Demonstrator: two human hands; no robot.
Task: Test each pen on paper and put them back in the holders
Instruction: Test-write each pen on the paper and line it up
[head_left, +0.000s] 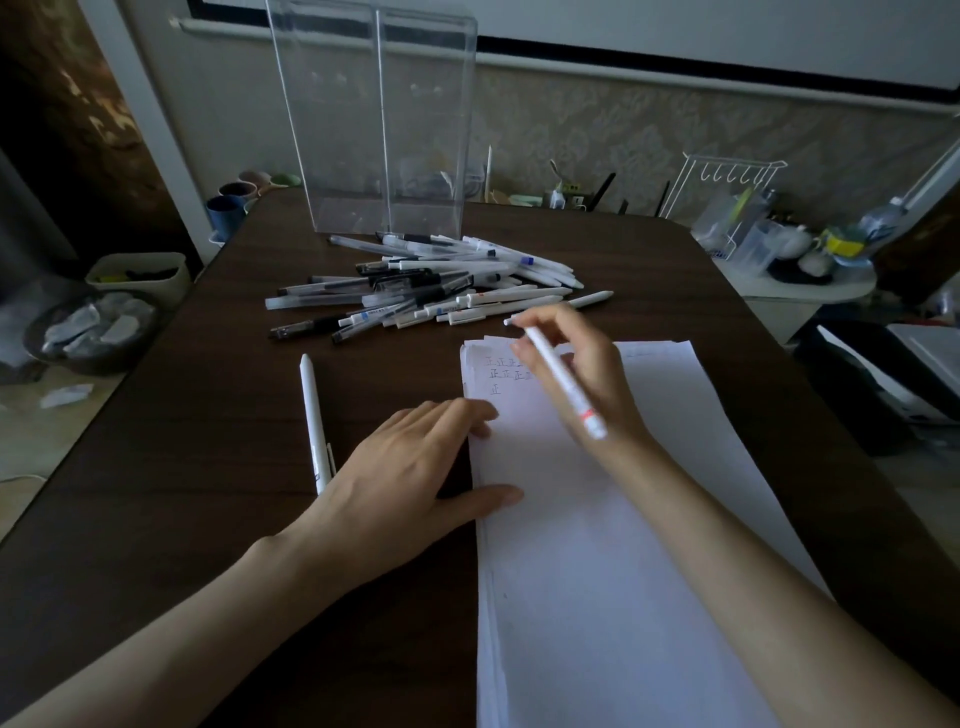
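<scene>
Right grip (597, 358) around tilted white pen (554, 372)

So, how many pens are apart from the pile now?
2. The held pen is in the right hand over the paper; the loose pen lies on the table beside the left hand. The pile may hide others.

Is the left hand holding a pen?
No, the left hand rests flat on the edge of the white paper stack, while the nearest white plastic pen lies on the dark wooden table beside it.
</scene>
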